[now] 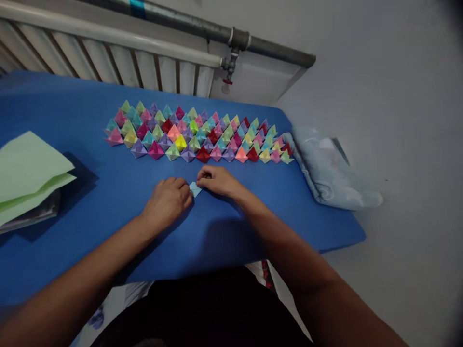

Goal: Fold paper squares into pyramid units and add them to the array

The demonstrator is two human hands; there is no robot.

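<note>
A small light-blue piece of folded paper (196, 189) lies low over the blue tabletop, between my two hands. My left hand (171, 195) has its fingers curled at the paper's left side. With thumb and forefinger pinched together, my right hand (216, 180) grips the paper's upper right edge. My fingers hide part of the folds. Just beyond my hands stand several rows of small folded paper boats (188, 153) in pink, red, green, yellow, blue and purple.
On the left, light-green paper sheets (31, 166) lie on a dark-edged stack (47, 212). A folded grey-blue cloth (321, 166) rests at the table's right end. Behind the blue table (119, 193) are a white radiator (144, 72) and a pipe with a red-handled valve (227, 81).
</note>
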